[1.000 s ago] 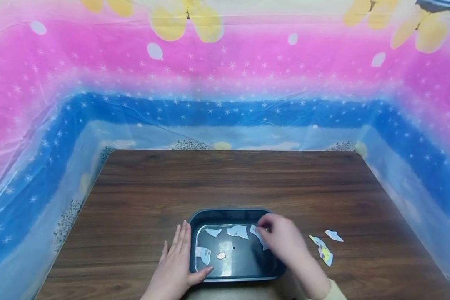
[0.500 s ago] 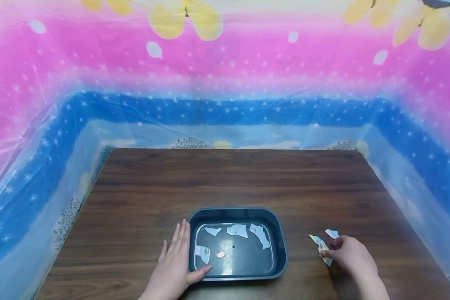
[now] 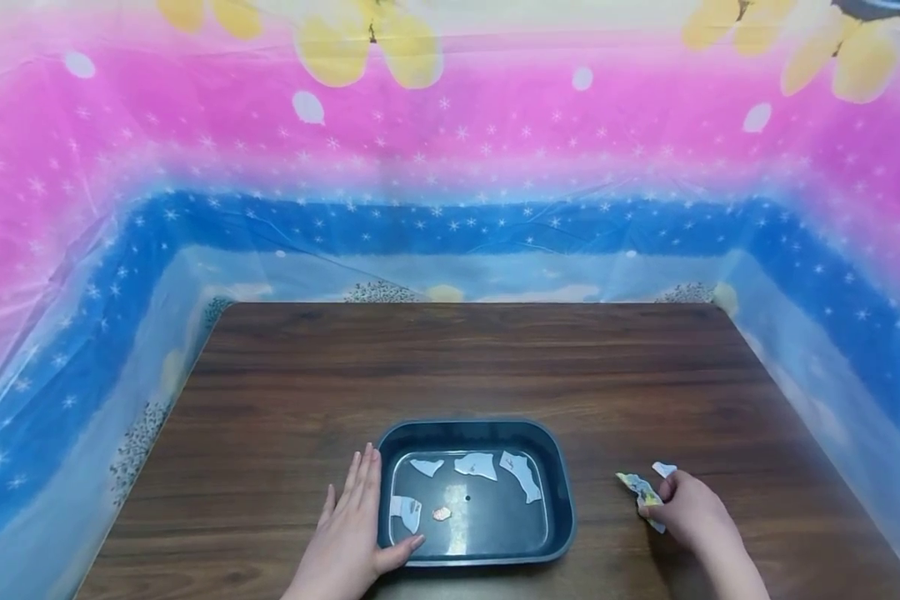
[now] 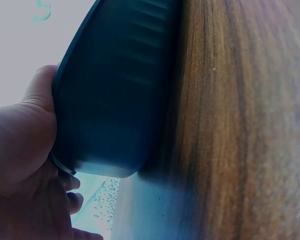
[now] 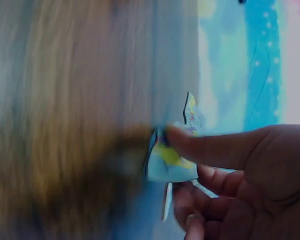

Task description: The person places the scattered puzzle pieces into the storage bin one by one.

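Note:
My left hand (image 3: 347,521) lies flat with straight fingers against the left side of a dark plastic tray (image 3: 562,492), its thumb over the front left rim. To the right of the tray, my right hand (image 3: 693,510) pinches a long torn paper scrap (image 3: 633,483), white with yellow print, between thumb and fingers. The right wrist view shows the thumb across the scrap (image 5: 167,172), covering its middle. A smaller white scrap (image 3: 663,468) lies just beyond the right fingers. Only the tray's outer wall (image 4: 110,100) shows in the left wrist view.
Inside the tray lie several pale scraps, among them a wide one (image 3: 476,465) and a curved one (image 3: 521,477), plus a small orange-pink piece (image 3: 441,514). The brown wooden table (image 3: 450,358) ends at a pink and blue patterned cloth (image 3: 450,167).
My right hand has left the curved scrap inside the tray and moved right to the yellow-printed scrap, which it now pinches. The left hand stays at the tray.

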`<action>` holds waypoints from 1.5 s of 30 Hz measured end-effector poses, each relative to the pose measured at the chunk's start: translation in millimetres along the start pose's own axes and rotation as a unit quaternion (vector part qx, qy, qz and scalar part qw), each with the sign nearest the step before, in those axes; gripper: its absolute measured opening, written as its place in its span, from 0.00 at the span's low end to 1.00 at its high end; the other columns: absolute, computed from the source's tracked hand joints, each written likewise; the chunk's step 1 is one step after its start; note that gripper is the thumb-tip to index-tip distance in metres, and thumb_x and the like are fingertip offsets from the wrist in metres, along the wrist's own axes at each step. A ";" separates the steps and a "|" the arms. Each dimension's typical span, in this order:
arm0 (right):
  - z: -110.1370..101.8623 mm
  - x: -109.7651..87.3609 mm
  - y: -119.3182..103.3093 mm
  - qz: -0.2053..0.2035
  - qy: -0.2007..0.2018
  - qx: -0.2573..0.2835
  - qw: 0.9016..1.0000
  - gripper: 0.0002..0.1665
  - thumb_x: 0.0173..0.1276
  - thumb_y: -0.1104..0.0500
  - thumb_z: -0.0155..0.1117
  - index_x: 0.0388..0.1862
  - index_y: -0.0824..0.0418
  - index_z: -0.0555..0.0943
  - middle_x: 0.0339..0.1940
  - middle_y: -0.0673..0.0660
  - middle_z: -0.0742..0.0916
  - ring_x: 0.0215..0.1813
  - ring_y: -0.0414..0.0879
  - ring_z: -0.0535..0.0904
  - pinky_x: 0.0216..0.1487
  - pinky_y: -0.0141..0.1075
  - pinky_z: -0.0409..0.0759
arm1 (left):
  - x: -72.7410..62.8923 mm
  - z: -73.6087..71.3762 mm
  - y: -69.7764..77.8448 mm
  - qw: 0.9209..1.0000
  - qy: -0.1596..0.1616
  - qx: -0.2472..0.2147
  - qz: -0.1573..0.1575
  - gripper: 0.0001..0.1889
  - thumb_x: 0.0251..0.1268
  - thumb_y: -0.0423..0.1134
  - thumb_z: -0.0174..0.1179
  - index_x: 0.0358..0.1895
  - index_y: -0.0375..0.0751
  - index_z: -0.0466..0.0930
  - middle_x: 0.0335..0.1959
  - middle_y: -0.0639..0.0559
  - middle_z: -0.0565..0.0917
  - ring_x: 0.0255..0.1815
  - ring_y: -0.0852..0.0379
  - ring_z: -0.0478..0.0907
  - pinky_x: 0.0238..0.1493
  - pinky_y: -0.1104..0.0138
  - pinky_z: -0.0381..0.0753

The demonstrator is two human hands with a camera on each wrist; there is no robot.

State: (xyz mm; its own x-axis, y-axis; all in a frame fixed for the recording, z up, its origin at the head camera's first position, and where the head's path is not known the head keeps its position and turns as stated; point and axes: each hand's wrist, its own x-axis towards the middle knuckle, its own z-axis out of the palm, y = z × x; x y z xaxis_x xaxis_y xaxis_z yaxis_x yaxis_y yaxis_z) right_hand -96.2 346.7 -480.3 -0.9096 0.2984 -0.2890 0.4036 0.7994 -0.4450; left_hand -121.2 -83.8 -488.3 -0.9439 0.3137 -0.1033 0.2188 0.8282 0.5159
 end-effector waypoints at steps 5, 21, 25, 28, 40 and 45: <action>-11.2 -8.5 -31.0 -0.029 0.096 0.027 0.995 0.11 0.68 0.58 0.68 0.38 0.65 0.79 0.31 0.57 0.85 0.34 0.52 0.79 0.33 0.44 0.74 | 0.6 -1.3 -0.6 1.000 0.000 -0.002 0.000 0.64 0.54 0.70 0.68 0.81 0.31 0.46 0.83 0.37 0.47 0.83 0.39 0.42 0.72 0.31 0.50; 82.6 -37.0 -170.7 -0.195 0.012 0.038 0.980 0.07 0.61 0.59 0.77 0.29 0.53 0.85 0.23 0.44 0.83 0.27 0.38 0.75 0.30 0.35 0.76 | 0.9 -1.3 -1.5 1.000 -0.018 -0.002 -0.013 0.64 0.54 0.71 0.67 0.82 0.32 0.45 0.83 0.37 0.46 0.83 0.38 0.41 0.72 0.31 0.48; 96.4 -33.1 -176.6 -0.162 -0.011 -0.018 0.987 0.10 0.63 0.58 0.76 0.26 0.53 0.82 0.21 0.45 0.80 0.26 0.40 0.73 0.29 0.37 0.75 | 1.8 -0.4 0.1 1.000 -0.020 -0.004 -0.016 0.65 0.54 0.72 0.67 0.82 0.32 0.45 0.83 0.37 0.46 0.83 0.38 0.41 0.72 0.31 0.48; 100.2 -33.0 -178.2 -0.168 -0.007 -0.053 0.984 0.11 0.62 0.57 0.76 0.23 0.52 0.82 0.20 0.45 0.79 0.26 0.40 0.73 0.28 0.37 0.75 | 0.7 -0.6 -0.3 1.000 -0.010 -0.003 -0.010 0.64 0.54 0.71 0.68 0.81 0.32 0.46 0.83 0.37 0.46 0.83 0.38 0.42 0.72 0.31 0.50; 47.3 -25.5 -143.1 -0.142 0.113 0.028 0.983 0.08 0.67 0.56 0.71 0.43 0.56 0.90 0.40 0.54 0.90 0.41 0.50 0.85 0.40 0.48 0.82 | -0.7 1.2 -1.1 1.000 -0.002 -0.007 0.003 0.63 0.55 0.70 0.67 0.82 0.32 0.45 0.83 0.38 0.46 0.83 0.40 0.41 0.72 0.31 0.50; -1.4 2.7 -66.5 -0.048 0.100 0.018 0.994 0.24 0.72 0.54 0.66 0.60 0.67 0.82 0.52 0.71 0.86 0.51 0.67 0.82 0.49 0.58 0.79 | 0.7 1.5 0.5 1.000 -0.008 -0.010 0.001 0.63 0.55 0.70 0.67 0.82 0.32 0.45 0.83 0.39 0.45 0.83 0.40 0.41 0.72 0.31 0.50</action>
State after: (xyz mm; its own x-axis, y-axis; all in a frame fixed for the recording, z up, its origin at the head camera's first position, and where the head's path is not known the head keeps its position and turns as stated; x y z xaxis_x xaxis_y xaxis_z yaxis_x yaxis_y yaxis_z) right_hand -125.6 295.1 -450.4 -0.9438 0.3227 -0.0709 0.3144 0.8113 -0.4929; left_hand -121.4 -82.5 -489.4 -0.9392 0.3228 -0.1169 0.2147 0.8180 0.5336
